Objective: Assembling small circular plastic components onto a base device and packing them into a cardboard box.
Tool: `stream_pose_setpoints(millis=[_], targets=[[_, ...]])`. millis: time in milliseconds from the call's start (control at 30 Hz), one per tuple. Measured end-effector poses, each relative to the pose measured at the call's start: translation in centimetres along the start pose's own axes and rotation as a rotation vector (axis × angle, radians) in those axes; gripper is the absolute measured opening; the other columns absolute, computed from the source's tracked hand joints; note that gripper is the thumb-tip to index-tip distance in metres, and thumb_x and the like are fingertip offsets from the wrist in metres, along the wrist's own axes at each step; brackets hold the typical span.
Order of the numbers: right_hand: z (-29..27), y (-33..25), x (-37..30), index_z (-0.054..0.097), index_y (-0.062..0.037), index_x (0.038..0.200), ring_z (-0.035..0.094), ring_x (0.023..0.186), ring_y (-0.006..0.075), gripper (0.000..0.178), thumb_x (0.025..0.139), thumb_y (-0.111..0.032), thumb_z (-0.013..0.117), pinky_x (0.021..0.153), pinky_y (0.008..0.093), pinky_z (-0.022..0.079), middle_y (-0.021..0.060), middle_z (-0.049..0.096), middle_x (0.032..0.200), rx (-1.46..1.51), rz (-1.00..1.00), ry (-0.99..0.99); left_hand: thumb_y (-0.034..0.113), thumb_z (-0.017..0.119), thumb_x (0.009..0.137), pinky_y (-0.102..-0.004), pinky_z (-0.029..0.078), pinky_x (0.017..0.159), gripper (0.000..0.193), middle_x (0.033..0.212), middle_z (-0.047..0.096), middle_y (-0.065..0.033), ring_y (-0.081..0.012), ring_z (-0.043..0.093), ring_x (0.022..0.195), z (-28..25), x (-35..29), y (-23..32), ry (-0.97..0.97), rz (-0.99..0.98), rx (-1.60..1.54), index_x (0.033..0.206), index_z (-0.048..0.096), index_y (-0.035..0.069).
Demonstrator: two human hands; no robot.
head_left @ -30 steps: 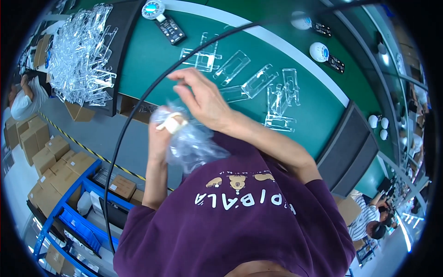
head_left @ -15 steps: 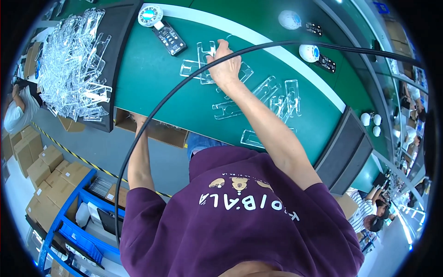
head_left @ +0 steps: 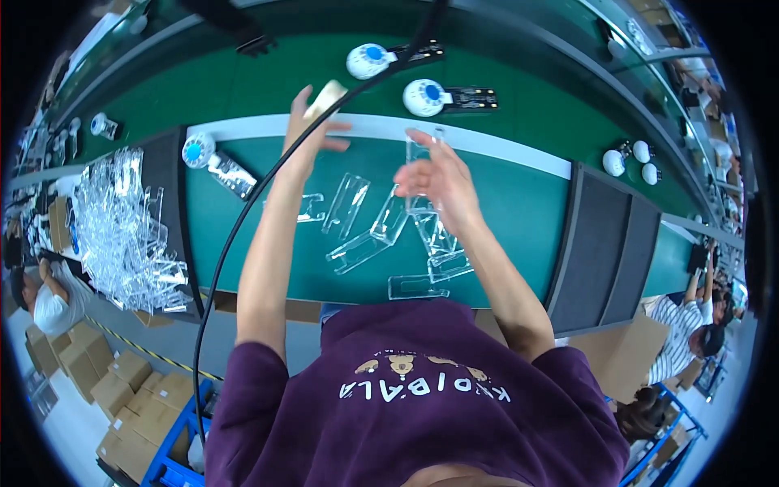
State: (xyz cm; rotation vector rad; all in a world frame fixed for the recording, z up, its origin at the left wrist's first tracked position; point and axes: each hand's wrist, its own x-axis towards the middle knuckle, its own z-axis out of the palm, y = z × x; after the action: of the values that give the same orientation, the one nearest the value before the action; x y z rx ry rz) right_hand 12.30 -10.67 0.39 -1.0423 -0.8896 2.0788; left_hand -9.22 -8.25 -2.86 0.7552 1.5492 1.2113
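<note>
My left hand (head_left: 302, 144) is raised over the far side of the green bench, fingers partly spread, with a small cream-coloured piece (head_left: 325, 99) held at the thumb side; its kind is unclear. To its right, my right hand (head_left: 450, 191) has curled fingers on an upright clear plastic frame (head_left: 411, 154), partly hidden by the hand. Between and below the hands lie several more clear plastic frames (head_left: 346, 204), some overlapping. A white round device with a blue centre (head_left: 199, 151) and an attached circuit board (head_left: 233, 176) rests at the bench's left.
A large heap of clear plastic frames (head_left: 122, 235) stands at the left. Beyond the white ledge (head_left: 503, 152), a green belt carries more white round devices (head_left: 423, 97) with boards. A dark grey panel (head_left: 604, 252) borders the right. A black cable (head_left: 235, 223) crosses the view.
My left hand has come up from the open box under the bench to above it, now with the cream piece. My right hand has lifted a clear frame. The view has turned.
</note>
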Motion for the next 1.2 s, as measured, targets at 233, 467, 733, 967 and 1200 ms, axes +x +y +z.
stream_pose_setpoints(millis=[233, 467, 733, 967, 1200], targets=[[-9.1, -1.5, -5.1, 0.027, 0.0008, 0.135, 0.051, 0.083, 0.0136, 0.060, 0.091, -0.036, 0.042, 0.072, 0.0326, 0.049, 0.0053, 0.051, 0.090, 0.391, 0.079, -0.146, 0.036, 0.070, 0.074, -0.0310, 0.051, 0.059, 0.068, 0.105, 0.052, -0.0167, -0.0243, 0.059, 0.086, 7.5, 11.7, 0.8, 0.070, -0.232, -0.131, 0.121, 0.039, -0.002], [-11.7, -1.8, -4.2, 0.042, -0.0010, 0.128, 0.051, 0.076, 0.0118, 0.051, 0.085, -0.025, 0.057, 0.065, 0.0249, 0.043, 0.0031, 0.052, 0.093, 0.024, -0.004, -0.033, 0.035, 0.076, 0.068, -0.0260, 0.047, 0.070, 0.073, 0.106, 0.053, -0.0139, -0.0178, 0.056, 0.089, 8.0, 10.7, 3.3, 0.339, 0.528, 0.350, 0.120, 0.039, -0.002], [-3.0, -7.6, -0.2, 0.051, -0.0053, 0.122, 0.049, 0.082, 0.0207, 0.052, 0.076, -0.022, 0.068, 0.074, 0.0326, 0.043, 0.0086, 0.049, 0.093, -1.111, -0.781, 0.411, 0.033, 0.074, 0.069, -0.0246, 0.044, 0.063, 0.046, 0.076, 0.058, -0.0063, -0.0125, 0.055, 0.070, 7.8, 2.7, 12.1, 0.051, 0.469, -0.025, 0.090, 0.058, -0.004], [1.6, -4.4, 1.1, 0.051, -0.0059, 0.121, 0.046, 0.085, 0.0276, 0.051, 0.077, -0.024, 0.067, 0.074, 0.0357, 0.042, 0.0138, 0.047, 0.096, -1.298, -0.946, 0.560, 0.030, 0.070, 0.071, -0.0252, 0.042, 0.055, 0.040, 0.076, 0.059, -0.0072, -0.0125, 0.056, 0.068, 9.1, -1.2, 9.1, 0.117, 0.378, -0.219, 0.090, 0.060, -0.004], [1.3, -3.4, -0.9, 0.049, -0.0066, 0.124, 0.044, 0.090, 0.0305, 0.050, 0.080, -0.025, 0.063, 0.077, 0.0406, 0.038, 0.0156, 0.046, 0.098, -1.403, -0.856, 0.569, 0.034, 0.071, 0.069, -0.0275, 0.045, 0.063, 0.056, 0.084, 0.058, -0.0094, -0.0147, 0.057, 0.075, 9.1, -4.3, 9.5, -0.002, 0.267, -0.274, 0.104, 0.053, -0.005]])
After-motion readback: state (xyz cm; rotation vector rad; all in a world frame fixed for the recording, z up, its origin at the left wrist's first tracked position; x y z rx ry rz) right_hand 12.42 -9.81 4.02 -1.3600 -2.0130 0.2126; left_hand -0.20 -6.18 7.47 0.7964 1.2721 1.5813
